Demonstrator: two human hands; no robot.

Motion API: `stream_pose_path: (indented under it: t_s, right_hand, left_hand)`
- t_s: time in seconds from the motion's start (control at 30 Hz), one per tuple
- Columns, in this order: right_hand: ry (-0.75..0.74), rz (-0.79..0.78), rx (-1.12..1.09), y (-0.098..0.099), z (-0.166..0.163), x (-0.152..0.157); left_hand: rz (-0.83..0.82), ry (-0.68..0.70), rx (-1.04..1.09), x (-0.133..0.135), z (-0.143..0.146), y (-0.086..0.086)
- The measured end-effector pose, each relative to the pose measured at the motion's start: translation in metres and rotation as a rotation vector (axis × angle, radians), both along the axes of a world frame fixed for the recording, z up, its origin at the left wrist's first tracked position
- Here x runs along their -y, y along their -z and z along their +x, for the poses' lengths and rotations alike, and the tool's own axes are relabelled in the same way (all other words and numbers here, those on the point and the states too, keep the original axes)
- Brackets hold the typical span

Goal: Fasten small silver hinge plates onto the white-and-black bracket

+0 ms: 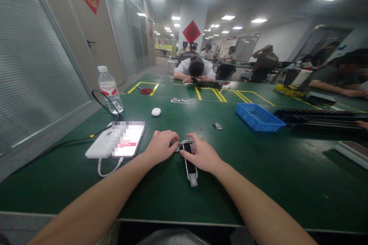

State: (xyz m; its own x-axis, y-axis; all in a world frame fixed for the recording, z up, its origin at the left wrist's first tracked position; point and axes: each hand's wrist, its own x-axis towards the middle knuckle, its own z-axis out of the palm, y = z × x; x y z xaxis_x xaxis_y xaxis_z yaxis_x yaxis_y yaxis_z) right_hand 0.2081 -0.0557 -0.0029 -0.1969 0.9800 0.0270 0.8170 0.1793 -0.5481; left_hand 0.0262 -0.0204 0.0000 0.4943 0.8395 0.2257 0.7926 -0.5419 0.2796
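My right hand (203, 155) is closed round the upper part of a narrow black device with a silver-white rim (190, 164), thumb on its near side. The device lies lengthwise on the green table, with a grey end piece (193, 180) toward me. Just left of its top end, my left hand (162, 146) has its fingers bent together at a small metallic part (177, 147). The fingers hide most of that part, and whether it joins the device cannot be seen. A small crumpled silvery piece (217, 126) lies beyond my right hand.
To the left are a phone (135, 138), a white power bank (99, 143) with cables and a water bottle (110, 91). A white earbud case (156, 112), red scissors (146, 91) and a blue tray (258, 118) stand farther off. A person (195, 68) leans on the far side.
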Motion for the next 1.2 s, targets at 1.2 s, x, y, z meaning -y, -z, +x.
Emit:
stream_pose_path:
  t_s: [1.2]
  right_hand:
    - [0.009,-0.004,-0.010,-0.0025,-0.0024,0.0025]
  left_hand:
    - [-0.045,0.023,0.038,0.0016,-0.0011,-0.0053]
